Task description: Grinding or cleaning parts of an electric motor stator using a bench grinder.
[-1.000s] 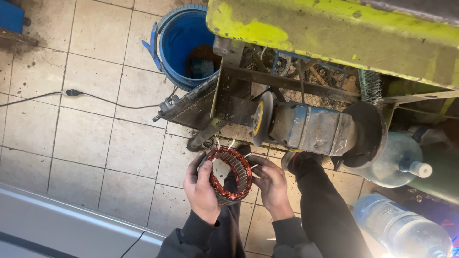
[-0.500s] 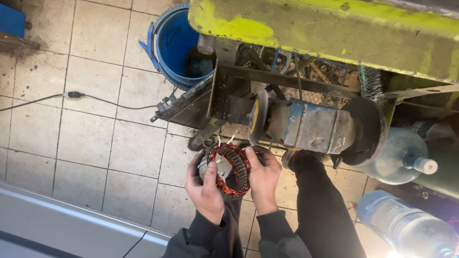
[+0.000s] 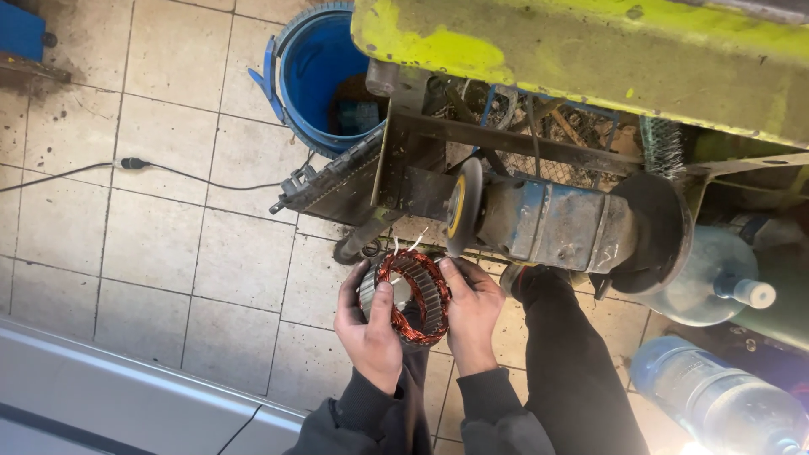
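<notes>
I hold a ring-shaped stator (image 3: 411,293) with copper windings and a grey toothed steel core. My left hand (image 3: 368,331) grips its left side, thumb reaching into the ring. My right hand (image 3: 473,313) grips its right side. Thin wire ends stick up from the top of the ring. It sits just below the yellow-hubbed grinding wheel (image 3: 462,205) of a bench grinder (image 3: 560,224), close to the wheel's edge; contact cannot be made out.
The grinder hangs under a yellow-green metal bench (image 3: 590,59). A blue bucket (image 3: 316,76) stands on the tiled floor behind. A black cable (image 3: 177,175) crosses the tiles at left. Large water bottles (image 3: 716,278) lie at right. My dark trouser leg (image 3: 573,371) is below the grinder.
The stator and both hands have risen a little towards the grinding wheel. My grip is unchanged.
</notes>
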